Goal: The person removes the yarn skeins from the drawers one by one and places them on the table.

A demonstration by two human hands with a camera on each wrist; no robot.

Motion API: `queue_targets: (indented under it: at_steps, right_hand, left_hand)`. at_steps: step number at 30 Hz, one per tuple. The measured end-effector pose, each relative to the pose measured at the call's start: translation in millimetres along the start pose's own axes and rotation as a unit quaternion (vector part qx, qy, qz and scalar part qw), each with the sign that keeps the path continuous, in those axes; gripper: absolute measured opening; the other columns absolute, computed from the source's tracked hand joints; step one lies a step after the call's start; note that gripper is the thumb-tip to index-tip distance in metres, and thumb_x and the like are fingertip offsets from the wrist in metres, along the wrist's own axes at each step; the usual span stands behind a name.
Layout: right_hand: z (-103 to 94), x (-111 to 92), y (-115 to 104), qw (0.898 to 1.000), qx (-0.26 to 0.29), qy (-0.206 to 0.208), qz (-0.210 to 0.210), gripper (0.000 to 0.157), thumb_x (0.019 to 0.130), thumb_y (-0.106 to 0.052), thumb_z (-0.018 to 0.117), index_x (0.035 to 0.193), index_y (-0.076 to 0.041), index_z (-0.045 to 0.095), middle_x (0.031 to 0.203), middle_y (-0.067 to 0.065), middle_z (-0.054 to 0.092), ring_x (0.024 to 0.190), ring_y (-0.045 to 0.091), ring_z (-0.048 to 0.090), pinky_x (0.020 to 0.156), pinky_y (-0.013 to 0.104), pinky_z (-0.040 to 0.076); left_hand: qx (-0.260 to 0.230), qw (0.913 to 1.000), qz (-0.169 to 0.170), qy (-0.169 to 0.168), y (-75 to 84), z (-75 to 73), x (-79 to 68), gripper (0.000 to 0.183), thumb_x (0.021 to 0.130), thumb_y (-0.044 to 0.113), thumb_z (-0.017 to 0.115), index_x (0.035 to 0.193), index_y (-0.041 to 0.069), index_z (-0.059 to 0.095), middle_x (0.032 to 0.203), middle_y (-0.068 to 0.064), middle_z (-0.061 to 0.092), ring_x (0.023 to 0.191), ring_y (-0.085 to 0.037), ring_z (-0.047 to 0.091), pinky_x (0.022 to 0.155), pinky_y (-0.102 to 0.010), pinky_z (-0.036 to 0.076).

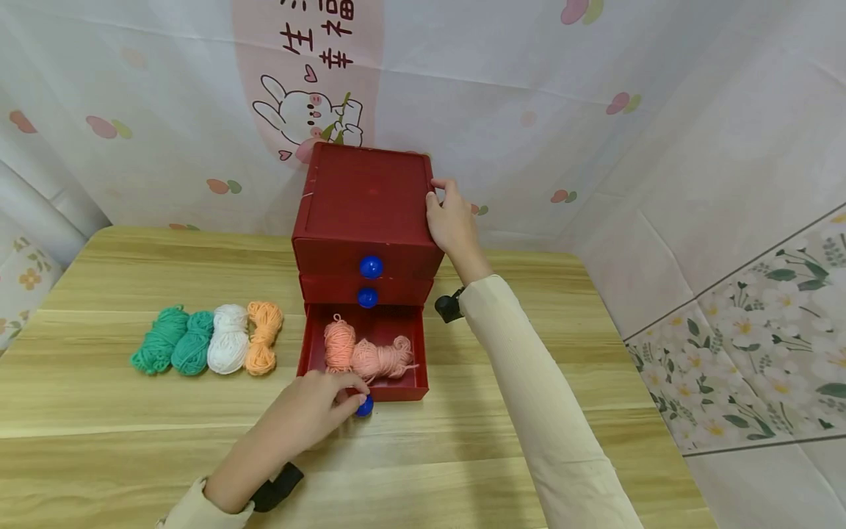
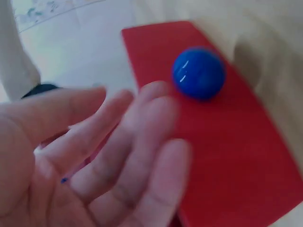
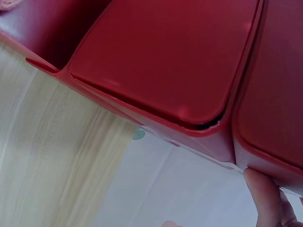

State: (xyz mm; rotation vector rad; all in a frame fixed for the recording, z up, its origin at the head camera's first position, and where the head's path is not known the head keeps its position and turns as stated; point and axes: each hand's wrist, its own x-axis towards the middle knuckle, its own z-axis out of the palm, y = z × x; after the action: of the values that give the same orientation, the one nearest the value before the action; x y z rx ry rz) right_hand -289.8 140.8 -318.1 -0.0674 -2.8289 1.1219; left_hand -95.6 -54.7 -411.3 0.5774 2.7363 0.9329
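Note:
A red drawer cabinet (image 1: 370, 195) stands on the table with its bottom drawer (image 1: 418, 394) pulled out. Two skeins of pink yarn lie inside: an upright coral skein (image 1: 340, 344) and a paler skein (image 1: 380, 360) on its side. My left hand (image 1: 324, 404) is at the drawer's front beside its blue knob (image 1: 365, 408). In the left wrist view its loosely bent fingers (image 2: 158, 175) are apart from the blue knob (image 2: 199, 74). My right hand (image 1: 453, 220) rests against the cabinet's upper right edge, fingertips at the top; the right wrist view shows only part of it.
Left of the cabinet lie two green skeins (image 1: 161, 339), a white skein (image 1: 228, 339) and an orange skein (image 1: 264, 338) in a row. The upper two drawers, with blue knobs (image 1: 371, 267), are closed. A printed curtain (image 1: 502, 125) hangs behind the wooden table (image 1: 529, 411).

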Motion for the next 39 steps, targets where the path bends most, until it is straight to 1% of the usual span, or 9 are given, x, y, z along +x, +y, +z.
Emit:
queue_targets:
  at_steps: [4,7,11,14,19,22,25,30,39]
  right_hand:
    - [-0.1,-0.5,0.2,1.0,-0.001,0.001,-0.001,0.041,0.1,-0.033,0.034,0.139,-0.021,0.038,0.099,0.008,0.06,0.088,0.02,0.056,0.079,0.037,0.045]
    - [-0.1,-0.8,0.3,1.0,-0.004,0.003,0.001,0.041,0.1,-0.033,0.034,0.139,-0.022,0.038,0.098,0.008,0.06,0.088,0.02,0.056,0.078,0.038,0.044]
    - [0.4,-0.4,0.4,1.0,-0.007,0.001,0.003,0.041,0.1,-0.034,0.034,0.139,-0.022,0.037,0.099,0.007,0.06,0.088,0.02,0.056,0.078,0.038,0.044]
    - [0.6,-0.1,0.0,1.0,-0.008,0.001,0.002,0.041,0.1,-0.034,0.034,0.139,-0.022,0.037,0.102,0.008,0.06,0.09,0.02,0.056,0.078,0.037,0.044]
    - [0.0,0.2,-0.5,1.0,-0.008,0.004,0.001,0.041,0.1,-0.034,0.034,0.139,-0.021,0.038,0.1,0.008,0.06,0.089,0.021,0.056,0.077,0.037,0.043]
    - [-0.2,0.1,-0.6,1.0,-0.007,0.003,0.0,0.041,0.1,-0.034,0.034,0.138,-0.021,0.038,0.098,0.008,0.06,0.088,0.02,0.056,0.077,0.037,0.043]
    - [-0.2,-0.1,-0.6,1.0,-0.006,0.001,0.0,0.041,0.1,-0.034,0.034,0.139,-0.022,0.038,0.099,0.007,0.06,0.088,0.02,0.056,0.077,0.037,0.043]
    - [-0.7,-0.2,-0.8,1.0,-0.003,0.003,0.002,0.041,0.1,-0.033,0.034,0.139,-0.022,0.038,0.098,0.008,0.06,0.087,0.02,0.056,0.077,0.036,0.044]
    - [-0.4,-0.5,-1.0,1.0,-0.008,0.004,0.002,0.041,0.1,-0.033,0.034,0.138,-0.022,0.038,0.099,0.008,0.06,0.088,0.02,0.056,0.077,0.036,0.043]
  left_hand:
    - [0.016,0.9973,-0.008,0.072,-0.5,-14.6,9.0,0.009,0.087,0.015,0.063,0.093,0.01,0.068,0.055,0.006,0.046,0.048,-0.006,0.038,0.045,-0.02,0.032]
    - [0.037,0.9944,-0.033,0.093,-2.7,-20.2,16.4,0.016,0.086,0.01,0.062,0.1,0.004,0.065,0.059,0.0,0.049,0.048,-0.011,0.04,0.044,-0.021,0.033]
    - [0.071,0.9934,-0.06,0.067,-6.7,-19.2,25.9,0.027,0.086,0.012,0.063,0.111,0.001,0.061,0.066,-0.008,0.052,0.05,-0.015,0.043,0.043,-0.023,0.033]
    - [0.102,0.991,-0.071,0.049,-9.7,-14.3,31.9,0.034,0.086,0.017,0.064,0.116,0.002,0.058,0.077,-0.015,0.058,0.055,-0.02,0.05,0.042,-0.026,0.038]
    - [0.141,0.9855,-0.084,0.041,-14.1,-5.5,41.6,0.043,0.087,0.02,0.063,0.125,0.001,0.052,0.09,-0.025,0.061,0.065,-0.031,0.06,0.046,-0.037,0.048]
    - [0.147,0.9838,-0.099,0.028,-15.7,-2.0,47.6,0.045,0.088,0.02,0.061,0.127,0.0,0.049,0.091,-0.026,0.06,0.063,-0.032,0.06,0.047,-0.038,0.048]
    - [0.144,0.9832,-0.11,0.017,-17.5,0.7,52.3,0.043,0.089,0.02,0.061,0.124,-0.001,0.048,0.085,-0.024,0.059,0.056,-0.028,0.056,0.045,-0.035,0.046]
    - [0.143,0.9836,-0.108,0.019,-19.9,2.8,56.0,0.045,0.087,0.02,0.065,0.121,-0.002,0.047,0.079,-0.022,0.058,0.05,-0.025,0.052,0.041,-0.032,0.043]
    - [0.13,0.9849,-0.112,0.021,-22.5,5.5,57.1,0.057,0.084,0.02,0.069,0.126,-0.005,0.041,0.085,-0.026,0.059,0.058,-0.031,0.058,0.049,-0.039,0.049]
